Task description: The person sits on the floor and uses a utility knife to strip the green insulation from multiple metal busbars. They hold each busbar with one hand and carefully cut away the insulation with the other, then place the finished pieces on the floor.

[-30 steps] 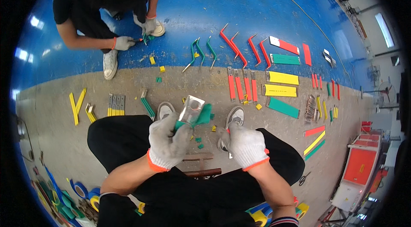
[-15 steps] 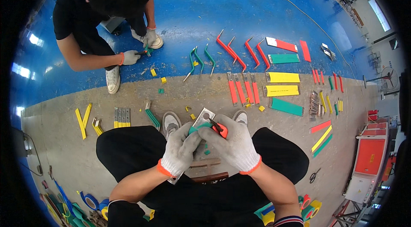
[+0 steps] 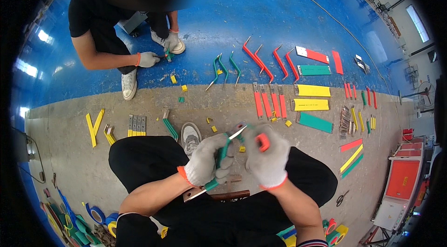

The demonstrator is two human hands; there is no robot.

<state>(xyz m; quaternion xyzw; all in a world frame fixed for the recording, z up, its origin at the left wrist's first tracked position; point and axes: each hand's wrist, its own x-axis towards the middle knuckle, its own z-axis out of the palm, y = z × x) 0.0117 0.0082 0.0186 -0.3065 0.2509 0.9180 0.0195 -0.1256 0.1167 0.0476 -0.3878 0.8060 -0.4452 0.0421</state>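
My left hand (image 3: 207, 163), in a white glove with an orange cuff, grips a long flat metal bar covered in green sleeving (image 3: 219, 163); the bar slants from my lap up toward its bare metal tip near my right hand. My right hand (image 3: 267, 158), gloved the same way, holds an orange-handled cutting tool (image 3: 263, 142) against the bar's upper end. Both hands are above my black-trousered knees as I sit on the floor.
Red, yellow and green sleeved metal bars (image 3: 309, 105) lie in rows on the floor ahead. Another person (image 3: 125, 23) crouches at the upper left with gloved hands on a small green piece. Tape rolls (image 3: 100, 214) lie at lower left, a red machine (image 3: 402, 177) at right.
My hands came together: the right hand moved in with the orange tool to the green bar's end, and the bar now slants lower across my lap. The view has tilted slightly.
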